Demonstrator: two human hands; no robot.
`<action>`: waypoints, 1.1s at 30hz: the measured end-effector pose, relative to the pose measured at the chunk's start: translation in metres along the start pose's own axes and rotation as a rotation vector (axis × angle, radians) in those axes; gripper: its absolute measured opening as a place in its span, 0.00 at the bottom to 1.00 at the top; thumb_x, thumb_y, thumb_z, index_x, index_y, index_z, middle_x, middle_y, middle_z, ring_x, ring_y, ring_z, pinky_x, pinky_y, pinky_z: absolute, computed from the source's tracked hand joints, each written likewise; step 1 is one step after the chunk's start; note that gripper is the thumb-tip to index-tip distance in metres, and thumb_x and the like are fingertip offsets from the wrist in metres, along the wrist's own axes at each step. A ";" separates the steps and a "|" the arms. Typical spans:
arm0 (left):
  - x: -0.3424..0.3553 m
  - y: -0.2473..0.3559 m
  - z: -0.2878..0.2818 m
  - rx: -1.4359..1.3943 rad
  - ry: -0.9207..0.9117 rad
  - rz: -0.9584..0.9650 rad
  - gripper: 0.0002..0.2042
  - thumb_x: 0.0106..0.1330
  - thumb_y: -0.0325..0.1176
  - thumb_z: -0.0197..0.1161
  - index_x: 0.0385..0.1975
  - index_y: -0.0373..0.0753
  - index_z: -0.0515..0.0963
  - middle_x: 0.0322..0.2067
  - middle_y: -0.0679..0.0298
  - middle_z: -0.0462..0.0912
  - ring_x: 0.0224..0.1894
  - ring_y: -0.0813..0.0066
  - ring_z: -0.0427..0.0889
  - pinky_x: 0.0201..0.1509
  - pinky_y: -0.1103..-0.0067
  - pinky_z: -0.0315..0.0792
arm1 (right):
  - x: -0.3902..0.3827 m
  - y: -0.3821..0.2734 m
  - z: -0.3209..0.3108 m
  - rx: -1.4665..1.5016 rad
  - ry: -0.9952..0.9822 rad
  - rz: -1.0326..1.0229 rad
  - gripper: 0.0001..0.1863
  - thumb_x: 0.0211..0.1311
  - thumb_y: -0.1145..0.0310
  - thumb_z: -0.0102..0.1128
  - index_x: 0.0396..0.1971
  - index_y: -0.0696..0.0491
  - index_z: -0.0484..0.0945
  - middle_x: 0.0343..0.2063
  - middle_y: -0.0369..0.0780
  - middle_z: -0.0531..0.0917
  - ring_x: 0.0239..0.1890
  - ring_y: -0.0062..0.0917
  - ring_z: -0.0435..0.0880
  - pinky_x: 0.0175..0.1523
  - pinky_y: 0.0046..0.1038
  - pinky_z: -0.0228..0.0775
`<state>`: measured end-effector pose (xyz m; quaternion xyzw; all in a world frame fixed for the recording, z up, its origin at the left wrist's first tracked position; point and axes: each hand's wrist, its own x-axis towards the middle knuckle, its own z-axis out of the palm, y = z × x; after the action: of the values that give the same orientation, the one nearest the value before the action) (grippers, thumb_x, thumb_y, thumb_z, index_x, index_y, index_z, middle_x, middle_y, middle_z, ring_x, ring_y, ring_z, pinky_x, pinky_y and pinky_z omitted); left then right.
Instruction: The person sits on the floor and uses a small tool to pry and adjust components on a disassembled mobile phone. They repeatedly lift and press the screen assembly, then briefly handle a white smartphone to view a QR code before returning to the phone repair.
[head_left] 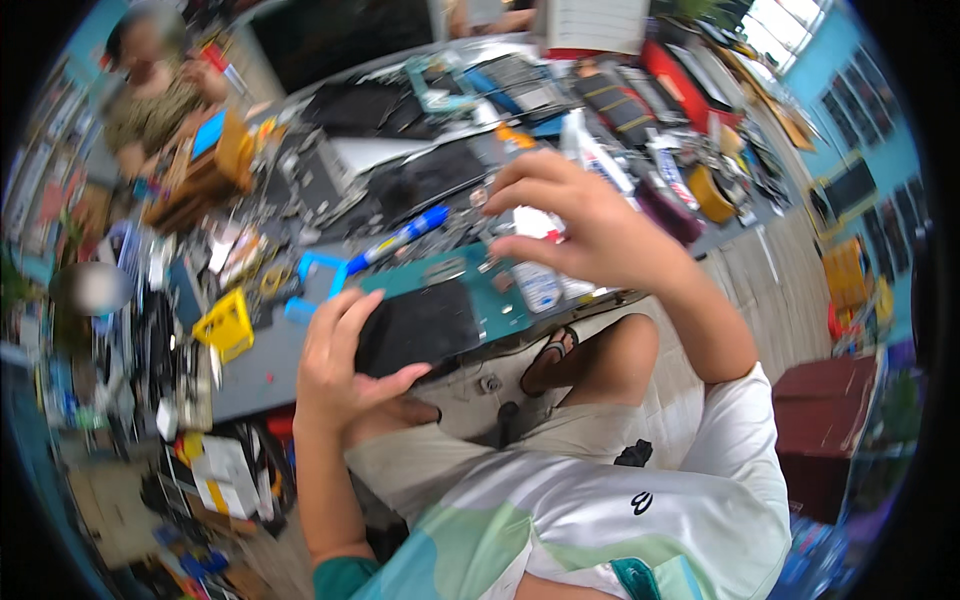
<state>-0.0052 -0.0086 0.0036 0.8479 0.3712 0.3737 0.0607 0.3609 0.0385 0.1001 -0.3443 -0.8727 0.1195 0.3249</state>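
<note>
My left hand (340, 355) grips the left end of a dark, phone-like slab (418, 330) at the near edge of the workbench, over a teal mat (500, 296). Above the mat's right part, my right hand (555, 215) is raised with its fingers curved and apart, holding nothing that I can see. Small metal pieces (445, 270) lie on the mat. A blue marker (398, 238) lies just behind it, and a blue plastic frame (312, 287) is left of it. A white and blue package (540, 285) is partly under my right hand.
The grey workbench (255, 385) carries cluttered electronic parts, a yellow holder (225, 325), wooden drawers (210, 160) and a yellow tape roll (712, 193). A person (145, 125) is at the back left. A dark red box (820, 430) stands at my right; a bag and boxes (220, 475) sit low left.
</note>
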 end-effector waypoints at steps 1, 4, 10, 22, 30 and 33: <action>0.000 0.000 -0.001 -0.018 -0.004 -0.005 0.48 0.49 0.50 0.96 0.69 0.33 0.83 0.62 0.45 0.87 0.63 0.42 0.88 0.69 0.58 0.83 | 0.006 0.003 0.004 0.006 -0.033 0.013 0.19 0.69 0.64 0.86 0.53 0.56 0.91 0.54 0.44 0.89 0.60 0.43 0.88 0.65 0.43 0.81; 0.004 0.003 -0.001 -0.043 0.010 -0.016 0.44 0.51 0.53 0.94 0.66 0.35 0.85 0.59 0.49 0.87 0.60 0.44 0.88 0.67 0.56 0.83 | 0.015 0.008 0.015 -0.027 -0.149 0.026 0.19 0.70 0.62 0.85 0.54 0.56 0.91 0.55 0.43 0.89 0.61 0.42 0.87 0.65 0.43 0.81; 0.011 0.003 -0.005 -0.080 -0.031 -0.025 0.43 0.51 0.52 0.93 0.65 0.35 0.85 0.58 0.52 0.85 0.61 0.45 0.87 0.68 0.56 0.82 | 0.028 0.011 0.041 0.056 -0.291 0.038 0.16 0.71 0.63 0.83 0.51 0.56 0.92 0.52 0.43 0.89 0.59 0.42 0.86 0.64 0.42 0.80; 0.011 0.001 -0.005 -0.073 -0.072 -0.036 0.41 0.53 0.54 0.91 0.62 0.33 0.88 0.57 0.53 0.84 0.61 0.47 0.85 0.70 0.57 0.81 | 0.033 -0.003 0.057 0.016 -0.333 -0.016 0.07 0.67 0.71 0.80 0.38 0.58 0.91 0.41 0.45 0.88 0.49 0.46 0.87 0.57 0.47 0.81; 0.010 -0.001 -0.004 -0.086 -0.069 -0.027 0.42 0.51 0.53 0.93 0.64 0.34 0.89 0.58 0.53 0.84 0.60 0.48 0.85 0.68 0.56 0.81 | 0.028 -0.009 0.068 -0.020 -0.228 -0.131 0.07 0.63 0.76 0.79 0.36 0.60 0.88 0.39 0.45 0.85 0.46 0.45 0.86 0.53 0.44 0.81; 0.009 -0.001 -0.004 -0.081 -0.077 -0.040 0.43 0.51 0.53 0.92 0.65 0.34 0.88 0.57 0.53 0.84 0.59 0.47 0.85 0.68 0.56 0.82 | 0.028 -0.008 0.069 0.013 -0.224 -0.118 0.07 0.62 0.77 0.80 0.36 0.61 0.88 0.38 0.45 0.85 0.45 0.46 0.86 0.52 0.45 0.81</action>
<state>-0.0041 -0.0029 0.0114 0.8510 0.3699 0.3541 0.1167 0.2960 0.0526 0.0644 -0.2746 -0.9216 0.1434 0.2338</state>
